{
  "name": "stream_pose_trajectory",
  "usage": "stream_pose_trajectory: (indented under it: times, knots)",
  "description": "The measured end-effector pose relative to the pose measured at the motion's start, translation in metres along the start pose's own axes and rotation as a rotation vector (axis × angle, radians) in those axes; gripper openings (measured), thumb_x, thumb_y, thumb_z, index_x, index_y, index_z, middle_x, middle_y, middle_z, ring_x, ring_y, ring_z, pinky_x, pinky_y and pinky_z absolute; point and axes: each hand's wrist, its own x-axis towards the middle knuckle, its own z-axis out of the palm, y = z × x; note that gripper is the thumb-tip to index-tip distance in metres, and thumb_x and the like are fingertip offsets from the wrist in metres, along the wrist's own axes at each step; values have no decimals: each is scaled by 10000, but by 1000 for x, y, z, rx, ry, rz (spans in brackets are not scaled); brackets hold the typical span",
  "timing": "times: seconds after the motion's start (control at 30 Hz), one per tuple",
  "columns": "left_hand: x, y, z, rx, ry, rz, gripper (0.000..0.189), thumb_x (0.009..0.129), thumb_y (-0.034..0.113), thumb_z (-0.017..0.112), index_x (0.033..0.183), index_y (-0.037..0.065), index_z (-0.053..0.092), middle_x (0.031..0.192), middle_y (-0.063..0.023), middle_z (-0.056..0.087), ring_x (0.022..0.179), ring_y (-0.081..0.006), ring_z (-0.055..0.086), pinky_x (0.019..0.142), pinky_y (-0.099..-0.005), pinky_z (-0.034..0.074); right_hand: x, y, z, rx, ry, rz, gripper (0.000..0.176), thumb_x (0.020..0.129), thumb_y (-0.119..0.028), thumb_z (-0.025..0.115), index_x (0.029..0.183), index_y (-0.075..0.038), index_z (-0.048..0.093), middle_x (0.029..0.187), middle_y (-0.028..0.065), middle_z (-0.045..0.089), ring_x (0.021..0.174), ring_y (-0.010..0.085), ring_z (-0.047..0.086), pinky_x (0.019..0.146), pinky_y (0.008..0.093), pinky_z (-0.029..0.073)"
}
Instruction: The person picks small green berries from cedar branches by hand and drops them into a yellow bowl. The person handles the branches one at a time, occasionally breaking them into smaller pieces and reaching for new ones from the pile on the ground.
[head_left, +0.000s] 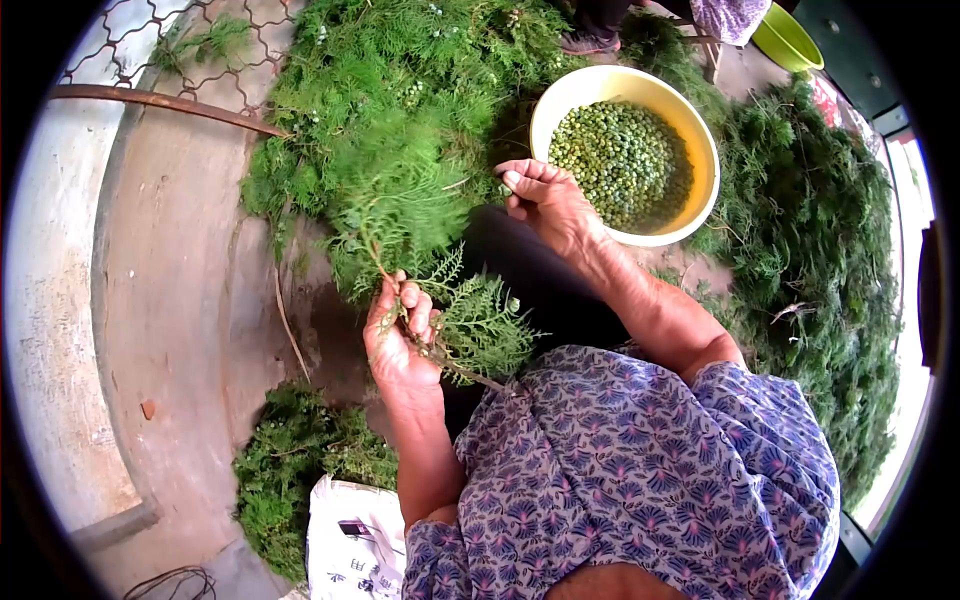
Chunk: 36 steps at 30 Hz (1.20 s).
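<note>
While the left hand [400,335] grips a leafy sprig [480,325] by its stem, down-left of the yellow bowl [700,140], the right hand [548,200] sits curled shut at the bowl's left rim, contents unclear; picking seems underway, and the next move calls for opening over the green berries [620,160]

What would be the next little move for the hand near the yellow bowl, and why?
Probably the right hand moves a little over the round yellow plastic bowl and opens. Its fingers are curled shut just beside the rim, the bowl already holds small green seeds, and the left hand grips a feathery green sprig. What the curled fingers hold is too small to tell.
</note>
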Motion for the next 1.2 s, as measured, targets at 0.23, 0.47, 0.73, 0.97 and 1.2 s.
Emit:
stream_pose_trajectory:
  times: [0.23,0.47,0.73,0.97,1.2]
  knots:
    - [3,7,-15,-137,-157,21,152,905,188,453,911,39,479,684,-32,481,450,-105,390,331,-212,326,-18,13,8,283,-295,251,234,868,-262,543,894,-30,544,892,104,580,658,161,536,505,236,416]
    - [4,9,-15,-185,-196,23,133,915,167,421,913,44,474,699,-31,484,453,-92,373,345,-196,317,-42,15,13,14,-286,356,226,847,-145,574,1027,-12,546,817,63,599,626,152,608,439,210,448]
    - [10,3,-19,-181,-214,22,176,935,205,388,915,48,467,697,-22,476,465,-98,380,357,-207,335,-48,26,22,115,-344,473,202,836,-74,578,1037,-57,572,705,-7,563,555,94,538,456,205,416]
    - [18,3,-16,-126,-80,13,160,924,203,411,907,54,469,685,-12,464,470,-97,392,347,-210,342,-42,15,26,-6,-368,385,178,817,-121,603,979,-46,599,652,-3,545,522,87,492,454,200,375]
    - [23,-6,-22,-119,-99,-87,168,900,234,476,894,67,493,643,-2,464,490,-111,411,363,-223,329,-18,-1,-5,-1233,10,-566,137,783,-33,605,918,-30,579,793,63,587,563,111,535,492,258,447]
